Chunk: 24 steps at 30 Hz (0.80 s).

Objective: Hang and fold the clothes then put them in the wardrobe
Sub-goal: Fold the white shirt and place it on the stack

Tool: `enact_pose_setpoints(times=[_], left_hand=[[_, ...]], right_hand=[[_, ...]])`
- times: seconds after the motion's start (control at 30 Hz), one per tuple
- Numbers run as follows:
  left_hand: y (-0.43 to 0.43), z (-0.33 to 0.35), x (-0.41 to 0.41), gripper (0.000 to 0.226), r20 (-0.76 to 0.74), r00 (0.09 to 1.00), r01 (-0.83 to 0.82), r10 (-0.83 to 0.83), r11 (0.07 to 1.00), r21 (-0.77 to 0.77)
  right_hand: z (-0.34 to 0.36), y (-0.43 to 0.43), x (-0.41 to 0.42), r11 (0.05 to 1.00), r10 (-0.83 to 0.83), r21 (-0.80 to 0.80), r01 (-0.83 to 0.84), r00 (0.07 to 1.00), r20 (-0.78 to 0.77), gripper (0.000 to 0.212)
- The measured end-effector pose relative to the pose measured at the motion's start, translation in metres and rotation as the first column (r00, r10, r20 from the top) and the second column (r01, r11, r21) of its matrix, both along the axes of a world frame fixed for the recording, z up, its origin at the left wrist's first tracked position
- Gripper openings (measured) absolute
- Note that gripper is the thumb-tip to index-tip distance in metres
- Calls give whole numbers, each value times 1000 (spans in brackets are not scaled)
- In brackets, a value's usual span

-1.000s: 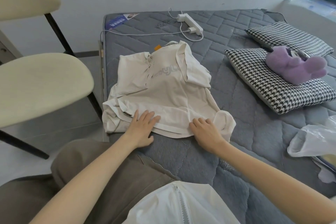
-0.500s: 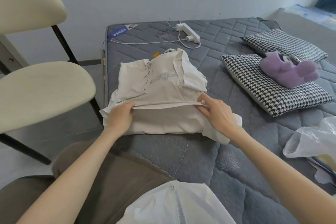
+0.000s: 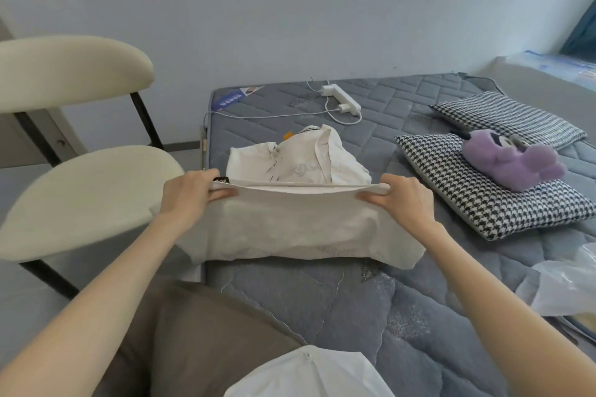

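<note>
A cream-white shirt lies on the grey quilted mattress, near its left edge. Its lower hem is lifted clear of the bed and stretched taut between my two hands. My left hand grips the hem's left end, by a small black tag. My right hand grips the right end. The shirt's upper part with collar and pale lettering rests flat on the bed behind the raised hem.
A cream chair stands left of the bed. Two houndstooth cushions and a purple plush toy lie right. A white power strip with cable sits at the far end; a plastic bag lies near right.
My hands went from lying flat on the hem to gripping it. They have raised it and carried it away from me over the shirt; the head view tilted upward.
</note>
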<state>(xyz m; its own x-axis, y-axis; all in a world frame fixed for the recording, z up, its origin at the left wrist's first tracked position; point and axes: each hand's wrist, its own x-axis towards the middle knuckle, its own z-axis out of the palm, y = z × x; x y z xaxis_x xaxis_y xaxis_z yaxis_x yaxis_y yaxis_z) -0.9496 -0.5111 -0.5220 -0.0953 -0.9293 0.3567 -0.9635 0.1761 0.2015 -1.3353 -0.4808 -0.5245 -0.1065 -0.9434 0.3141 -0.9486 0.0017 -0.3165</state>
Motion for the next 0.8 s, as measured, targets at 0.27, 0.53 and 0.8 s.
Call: enact_pose_setpoints(times=[0.27,0.53,0.8], left_hand=[[-1,1,10,71,-144,987,112,-75,956,272],[-11,-24,17,52,37,991,68,-130,714,696],[-60,-31,6,33,250,967,-52,-55,915,400]], right_hand=[[1,-1,-3,939,123,329,-98,991,-57,66],[-25,-15,2,742,211,653,-153,977,-11,69],[-37,-82,-1,844,275,475,-248,961,15,43]])
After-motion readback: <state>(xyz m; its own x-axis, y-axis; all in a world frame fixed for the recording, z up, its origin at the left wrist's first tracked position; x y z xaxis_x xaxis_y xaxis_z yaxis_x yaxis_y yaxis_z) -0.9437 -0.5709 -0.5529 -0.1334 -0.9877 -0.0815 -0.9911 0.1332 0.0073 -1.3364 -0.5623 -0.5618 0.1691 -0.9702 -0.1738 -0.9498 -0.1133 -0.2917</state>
